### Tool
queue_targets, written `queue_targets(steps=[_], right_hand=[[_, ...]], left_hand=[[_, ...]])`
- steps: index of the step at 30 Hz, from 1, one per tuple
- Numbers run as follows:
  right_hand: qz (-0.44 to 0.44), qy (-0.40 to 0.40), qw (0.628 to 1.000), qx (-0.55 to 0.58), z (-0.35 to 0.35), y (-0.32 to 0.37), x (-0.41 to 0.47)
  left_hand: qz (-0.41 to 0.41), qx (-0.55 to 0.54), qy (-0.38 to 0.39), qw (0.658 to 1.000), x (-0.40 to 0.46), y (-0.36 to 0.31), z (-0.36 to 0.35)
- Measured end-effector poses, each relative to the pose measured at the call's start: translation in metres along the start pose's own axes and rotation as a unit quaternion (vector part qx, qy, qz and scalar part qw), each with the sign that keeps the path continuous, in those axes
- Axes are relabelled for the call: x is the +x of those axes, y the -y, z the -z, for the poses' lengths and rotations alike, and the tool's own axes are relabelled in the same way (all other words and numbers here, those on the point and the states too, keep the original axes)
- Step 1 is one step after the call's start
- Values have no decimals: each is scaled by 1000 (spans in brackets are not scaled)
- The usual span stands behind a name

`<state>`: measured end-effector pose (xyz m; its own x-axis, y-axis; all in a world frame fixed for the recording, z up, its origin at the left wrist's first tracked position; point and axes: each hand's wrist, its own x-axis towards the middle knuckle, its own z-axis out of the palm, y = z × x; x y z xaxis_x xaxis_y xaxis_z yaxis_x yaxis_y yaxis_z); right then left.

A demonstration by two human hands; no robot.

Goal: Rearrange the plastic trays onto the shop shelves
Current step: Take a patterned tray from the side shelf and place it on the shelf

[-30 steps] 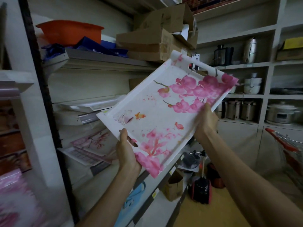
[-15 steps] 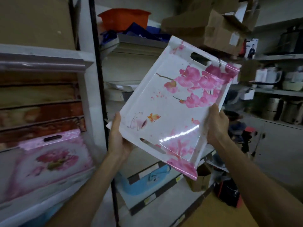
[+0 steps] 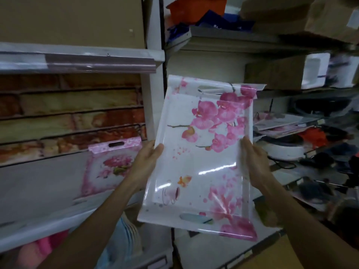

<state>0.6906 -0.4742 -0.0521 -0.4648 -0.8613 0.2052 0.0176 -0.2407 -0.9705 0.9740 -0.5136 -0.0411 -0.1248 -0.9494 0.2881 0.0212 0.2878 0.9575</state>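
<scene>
No readable writing or labels anywhere. Second pink tray [image 3: 110,164] leaning on the left shelf [image 3: 77,61]. Left hand [image 3: 147,162] clamped on the floral tray [image 3: 198,171] left edge, right hand [image 3: 252,162] gripping the right edge, fingers wrapped behind. Tray upright midair, long axis vertical, handle slots top and bottom.

Our one head-worn view, close on the shelves

We look forward and slightly down from head height, wide-angle, with the shop shelves [image 3: 81,59] near ahead and both forearms reaching in from the lower edge.
</scene>
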Motion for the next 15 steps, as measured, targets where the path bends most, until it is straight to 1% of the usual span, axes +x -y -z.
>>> queue_targets(steps=[3, 5, 9, 13, 15], right_hand=[[-1, 32, 999, -10, -29, -9, -4], [-2, 51, 999, -17, -49, -14, -4], [-14, 81, 996, -17, -95, -21, -2], [0, 111, 993, -43, -142, -25, 2], [-9, 132, 990, -55, -163, -29, 6]], left_hand=[[1, 76, -32, 997, -3, 16, 25], [5, 98, -51, 994, -3, 26, 46], [35, 70, -118, 990, 1, 35, 86], [58, 47, -159, 984, 11, 38, 128], [73, 42, -171, 982, 18, 40, 148]])
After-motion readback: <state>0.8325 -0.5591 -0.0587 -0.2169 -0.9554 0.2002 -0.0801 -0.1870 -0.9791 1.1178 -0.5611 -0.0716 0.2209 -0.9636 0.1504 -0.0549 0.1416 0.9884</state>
